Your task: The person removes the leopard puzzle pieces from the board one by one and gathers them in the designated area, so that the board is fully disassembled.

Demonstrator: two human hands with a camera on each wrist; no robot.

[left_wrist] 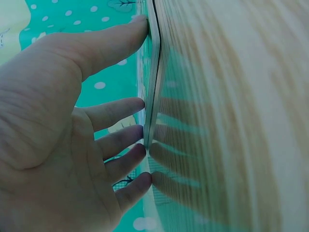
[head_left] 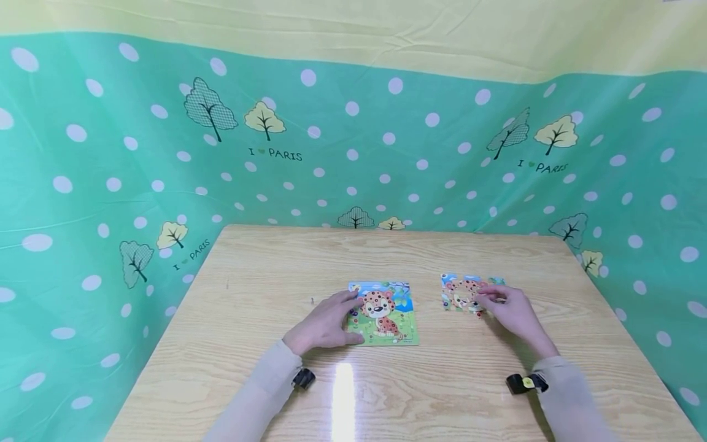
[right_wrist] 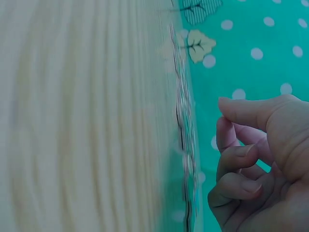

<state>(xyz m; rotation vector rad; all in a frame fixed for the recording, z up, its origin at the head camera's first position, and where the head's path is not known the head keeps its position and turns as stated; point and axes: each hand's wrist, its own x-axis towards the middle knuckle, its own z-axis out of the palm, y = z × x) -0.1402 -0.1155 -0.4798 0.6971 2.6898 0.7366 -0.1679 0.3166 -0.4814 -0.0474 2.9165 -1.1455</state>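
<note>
A square board with a cartoon leopard picture (head_left: 409, 332) lies flat on the wooden table. My left hand (head_left: 330, 322) rests at its left side with fingers spread; in the left wrist view, the thumb and fingertips meet the thin edge of the board (left_wrist: 152, 72). Further right is a smaller leopard sheet (head_left: 452, 285) bearing dots and pictures, its right part covered by my right hand (head_left: 513, 312). In the right wrist view that hand hovers over the sheet, thumb tip against the index fingertip and the other fingers curled. Nothing shows between those fingertips.
The light wooden table (head_left: 265, 270) extends around both pictures, with a bright light reflection near its front. A green polka-dot curtain (head_left: 353, 135) hangs behind the table and along both sides. Each wrist wears a black strap (head_left: 303, 378).
</note>
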